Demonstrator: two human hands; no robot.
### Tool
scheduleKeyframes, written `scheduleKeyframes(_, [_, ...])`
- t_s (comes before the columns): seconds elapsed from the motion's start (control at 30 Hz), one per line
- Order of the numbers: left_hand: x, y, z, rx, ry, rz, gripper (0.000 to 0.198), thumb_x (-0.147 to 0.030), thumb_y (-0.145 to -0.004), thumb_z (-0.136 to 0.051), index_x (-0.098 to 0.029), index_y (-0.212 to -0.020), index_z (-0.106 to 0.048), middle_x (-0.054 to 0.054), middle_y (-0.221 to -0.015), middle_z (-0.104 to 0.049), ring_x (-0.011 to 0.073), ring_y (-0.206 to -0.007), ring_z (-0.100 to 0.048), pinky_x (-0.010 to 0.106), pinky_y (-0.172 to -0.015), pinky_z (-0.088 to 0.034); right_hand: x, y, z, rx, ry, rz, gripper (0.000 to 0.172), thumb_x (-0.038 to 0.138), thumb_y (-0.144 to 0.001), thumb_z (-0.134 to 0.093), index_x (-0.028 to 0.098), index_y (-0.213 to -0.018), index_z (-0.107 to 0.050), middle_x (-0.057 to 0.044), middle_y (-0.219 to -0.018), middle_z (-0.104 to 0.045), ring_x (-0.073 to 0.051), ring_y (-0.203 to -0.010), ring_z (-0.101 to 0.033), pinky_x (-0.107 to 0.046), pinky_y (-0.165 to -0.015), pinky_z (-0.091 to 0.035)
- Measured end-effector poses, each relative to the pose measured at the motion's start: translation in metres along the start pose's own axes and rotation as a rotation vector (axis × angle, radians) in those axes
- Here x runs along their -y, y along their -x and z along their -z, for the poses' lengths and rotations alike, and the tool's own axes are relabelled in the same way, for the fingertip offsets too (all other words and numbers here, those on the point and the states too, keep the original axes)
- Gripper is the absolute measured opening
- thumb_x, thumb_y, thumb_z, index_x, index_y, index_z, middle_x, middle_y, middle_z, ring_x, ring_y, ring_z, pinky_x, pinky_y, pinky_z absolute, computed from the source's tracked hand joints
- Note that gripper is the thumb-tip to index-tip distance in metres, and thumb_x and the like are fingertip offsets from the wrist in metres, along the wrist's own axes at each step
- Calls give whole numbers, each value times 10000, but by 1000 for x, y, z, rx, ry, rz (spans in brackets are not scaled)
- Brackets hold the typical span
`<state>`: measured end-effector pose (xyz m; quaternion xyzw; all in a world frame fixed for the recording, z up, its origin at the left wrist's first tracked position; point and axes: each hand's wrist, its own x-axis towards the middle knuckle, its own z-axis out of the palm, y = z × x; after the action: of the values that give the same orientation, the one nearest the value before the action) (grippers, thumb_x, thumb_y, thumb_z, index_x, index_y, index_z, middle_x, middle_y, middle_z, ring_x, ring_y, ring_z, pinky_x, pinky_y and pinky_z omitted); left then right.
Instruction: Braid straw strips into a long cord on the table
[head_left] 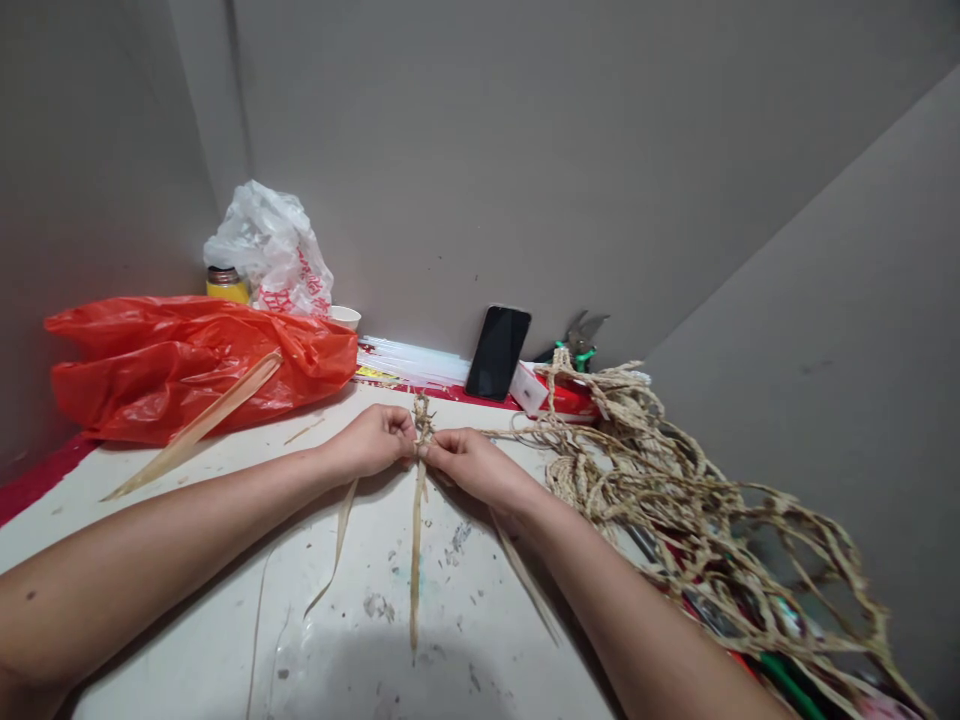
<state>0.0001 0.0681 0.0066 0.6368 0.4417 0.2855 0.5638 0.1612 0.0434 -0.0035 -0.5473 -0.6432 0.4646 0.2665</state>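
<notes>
My left hand [381,440] and my right hand [469,460] meet over the middle of the white tabletop [352,640]. Both pinch the end of a braided straw cord [422,408], whose short frayed top rises between them. One flat dry strip [415,570] hangs from the pinch toward me. A second strip [337,550] trails below my left hand, and a third strip [532,580] runs out under my right forearm. The fingertips partly hide where the strips cross. Behind my right hand the cord stretches toward a large heap of braided cord [675,480].
On the left lies a red plastic bag [202,370] with a loose straw strip [195,430] across it. Behind stand a white plastic bag [270,240], a yellow jar [226,287] and a white cup [345,317]. A phone [498,352] leans near green-handled pruning shears [581,340]. Grey walls enclose the table.
</notes>
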Motion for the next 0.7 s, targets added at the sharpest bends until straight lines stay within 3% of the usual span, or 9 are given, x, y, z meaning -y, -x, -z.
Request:
scheduleKeyframes(0.13, [-2, 3, -3, -13, 54, 12, 113, -105, -621, -577, -161, -581, -487, -41, -473, -543, 60, -434, -454, 168, -454, -308, 9, 4, -2, 133, -315, -169, 195, 329, -733, -555, 153, -649, -572, 77, -415, -416, -32, -316, -194, -209, -329, -91])
scheduleKeyframes(0.27, [-2, 7, -6, -40, 18, -13, 108, -103, -659, -527, -170, -594, -473, -40, -460, -540, 67, -426, -470, 166, -445, -320, 13, 6, -3, 173, -506, -227, 145, 288, -686, -572, 147, -650, -562, 89, -391, -398, -20, -312, -154, -191, -319, -49])
scheduleKeyframes(0.5, [-2, 10, -10, -64, -46, -10, 115, -92, -690, -500, -180, -635, -451, -55, -417, -512, 56, -358, -422, 152, -394, -278, 10, 4, -3, 161, -540, -257, 148, 262, -718, -548, 149, -623, -541, 90, -363, -358, -25, -307, -163, -182, -307, -47])
scheduleKeyframes(0.7, [-1, 8, -11, -82, -16, -19, 144, -40, -677, -477, -175, -638, -444, -24, -505, -586, 59, -388, -453, 154, -405, -302, 10, 4, -3, 155, -597, -258, 161, 277, -709, -552, 140, -625, -560, 83, -364, -376, -21, -309, -182, -166, -313, -69])
